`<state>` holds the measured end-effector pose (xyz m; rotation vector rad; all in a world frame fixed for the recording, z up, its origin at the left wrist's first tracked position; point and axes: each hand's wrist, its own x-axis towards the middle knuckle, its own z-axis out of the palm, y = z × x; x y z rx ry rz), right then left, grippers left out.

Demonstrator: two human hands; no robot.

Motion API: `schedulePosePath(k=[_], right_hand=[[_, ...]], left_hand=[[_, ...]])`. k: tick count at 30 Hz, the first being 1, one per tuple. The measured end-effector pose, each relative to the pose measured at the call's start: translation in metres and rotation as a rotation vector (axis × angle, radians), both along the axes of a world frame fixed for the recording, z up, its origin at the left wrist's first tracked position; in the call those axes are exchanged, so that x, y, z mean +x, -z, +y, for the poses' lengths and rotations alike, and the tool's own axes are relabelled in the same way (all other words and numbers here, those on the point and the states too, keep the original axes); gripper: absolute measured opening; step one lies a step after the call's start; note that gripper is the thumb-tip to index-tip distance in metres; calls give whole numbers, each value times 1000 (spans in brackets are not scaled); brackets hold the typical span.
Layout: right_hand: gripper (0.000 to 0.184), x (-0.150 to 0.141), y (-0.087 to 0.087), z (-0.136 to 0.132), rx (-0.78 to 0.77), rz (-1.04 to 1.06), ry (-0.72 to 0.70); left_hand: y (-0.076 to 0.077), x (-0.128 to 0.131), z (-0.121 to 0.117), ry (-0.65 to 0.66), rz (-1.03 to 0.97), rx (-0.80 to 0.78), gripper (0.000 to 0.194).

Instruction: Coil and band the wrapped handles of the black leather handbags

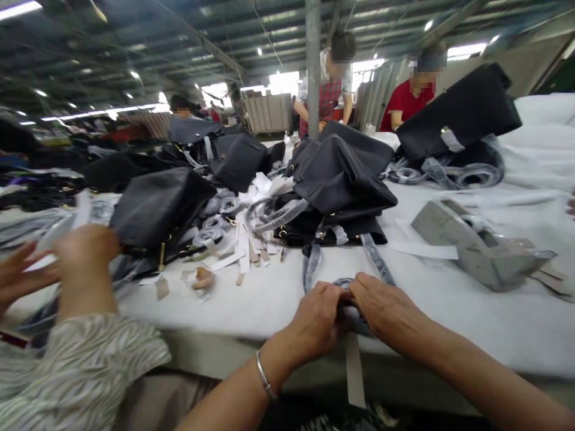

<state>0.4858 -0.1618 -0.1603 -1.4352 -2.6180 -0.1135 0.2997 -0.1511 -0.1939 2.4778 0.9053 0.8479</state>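
Here | left hand [317,320], right hand [381,308]: both pinched shut on grey plastic-wrapped bag strap [375,257] | white padded table [449,311] | black leather handbag [341,173] behind.

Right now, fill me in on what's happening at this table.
The person's left hand and right hand meet at the near table edge, both pinching a wrapped bag strap that runs back to a pile of black handbags. A paper strip hangs below the hands. At the left, a co-worker's hands work beside another black bag. A grey tape dispenser sits to the right.
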Motion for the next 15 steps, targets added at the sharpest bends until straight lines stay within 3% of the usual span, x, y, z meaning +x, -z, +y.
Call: schedulePosePath(k=[4,9,13,15], right_hand=[[13,3,0,-3,28,30,-12],[12,3,3,-6,108,135,-43],[9,8,2,-17,152,420,-77],[18,14,4,-31,206,538,-129]], left_hand=[[0,0,4,0,-34,-58,53],[-6,3,8,14,81,-68,22],[-8,4,8,24,65,-58,26],[-7,6,8,2,31,-64,29]])
